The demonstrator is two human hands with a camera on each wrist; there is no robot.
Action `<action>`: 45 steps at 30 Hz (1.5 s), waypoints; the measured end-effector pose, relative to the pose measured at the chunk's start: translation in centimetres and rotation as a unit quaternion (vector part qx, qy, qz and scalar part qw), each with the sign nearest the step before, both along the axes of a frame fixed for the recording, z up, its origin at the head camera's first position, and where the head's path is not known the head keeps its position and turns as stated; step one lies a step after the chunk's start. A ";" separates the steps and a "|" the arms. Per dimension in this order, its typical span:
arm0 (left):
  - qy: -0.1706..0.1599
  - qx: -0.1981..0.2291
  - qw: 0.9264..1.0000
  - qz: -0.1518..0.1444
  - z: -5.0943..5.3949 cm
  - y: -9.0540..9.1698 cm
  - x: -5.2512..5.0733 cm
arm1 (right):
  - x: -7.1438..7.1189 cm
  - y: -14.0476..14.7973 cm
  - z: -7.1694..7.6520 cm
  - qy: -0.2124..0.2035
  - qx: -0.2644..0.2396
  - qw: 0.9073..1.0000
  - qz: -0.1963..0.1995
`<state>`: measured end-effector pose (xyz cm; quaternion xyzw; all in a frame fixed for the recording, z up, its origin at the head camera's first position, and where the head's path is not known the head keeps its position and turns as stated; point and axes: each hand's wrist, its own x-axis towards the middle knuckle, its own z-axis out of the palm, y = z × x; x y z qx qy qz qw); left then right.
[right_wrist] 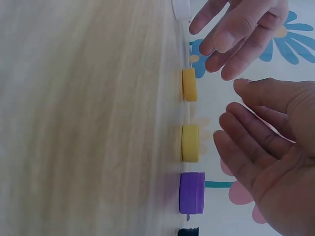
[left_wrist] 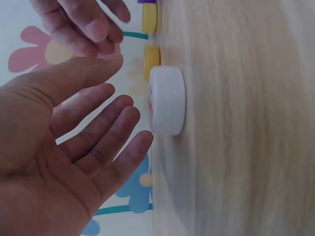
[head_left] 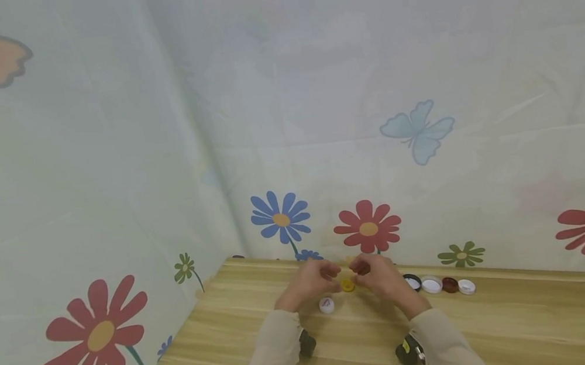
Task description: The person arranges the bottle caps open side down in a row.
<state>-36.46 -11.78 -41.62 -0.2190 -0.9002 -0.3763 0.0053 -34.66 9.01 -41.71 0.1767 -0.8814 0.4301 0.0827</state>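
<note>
My left hand [head_left: 312,281] and right hand [head_left: 378,279] hover just above the wooden table, facing each other, with nothing in either. In the wrist views their fingers are loosely bent and apart. A white bottle cap [left_wrist: 168,101] with a red mark on top lies below my left hand. An orange-yellow cap [head_left: 347,285] lies between the hands. The right wrist view shows this orange cap [right_wrist: 189,85], then a yellow cap [right_wrist: 190,143] and a purple cap [right_wrist: 192,193] near my right hand. In the head view, my right hand hides the purple one.
Further right in the row lie a black-rimmed cap [head_left: 412,282], a white cap [head_left: 431,284], a dark red cap [head_left: 450,284] and a smaller white cap [head_left: 466,287]. A flowered cloth [head_left: 312,163] hangs behind the table [head_left: 523,325] and at its left side.
</note>
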 end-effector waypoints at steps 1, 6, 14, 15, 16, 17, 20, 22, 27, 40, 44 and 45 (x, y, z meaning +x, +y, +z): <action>0.004 0.003 1.000 -0.001 -0.1 0.1 0.0 | -0.1 0.1 0.0 0.007 0.001 1.000 0.001; 0.021 0.009 1.000 -0.007 -0.3 0.4 -0.2 | -0.3 0.4 -0.1 0.019 0.004 1.000 0.010; 0.015 0.019 1.000 -0.003 -0.6 0.1 -0.5 | -1.1 0.7 -0.4 0.005 0.048 0.999 0.010; 0.017 0.019 1.000 -0.005 -0.7 0.2 -0.6 | -1.2 0.8 -0.4 0.007 0.053 0.999 0.012; 0.019 0.020 1.000 -0.009 -0.9 0.2 -0.7 | -1.2 0.8 -0.5 0.007 0.054 0.998 0.011; 0.020 0.021 1.000 -0.012 -1.0 0.3 -0.8 | -1.3 0.9 -0.6 0.011 0.058 0.998 0.014; 0.016 0.023 1.000 -0.012 -1.2 0.5 -1.1 | -1.4 1.0 -0.7 0.014 0.068 0.997 0.022; 0.014 0.022 1.000 -0.010 -1.3 0.5 -1.1 | -1.5 1.1 -0.7 0.019 0.077 0.996 0.034; 0.003 0.024 1.000 -0.006 -1.4 0.7 -1.0 | -1.8 1.1 -0.8 0.025 0.093 0.993 0.063; -0.030 0.038 0.999 0.007 -1.4 0.9 -0.9 | -2.7 0.8 -1.4 0.008 0.100 0.992 0.078; -0.038 0.041 0.998 0.011 -1.5 0.9 -1.0 | -2.7 0.8 -1.5 0.003 0.100 0.992 0.075; -0.038 0.042 0.998 0.010 -1.6 0.8 -1.1 | -2.7 0.7 -1.6 0.000 0.100 0.992 0.074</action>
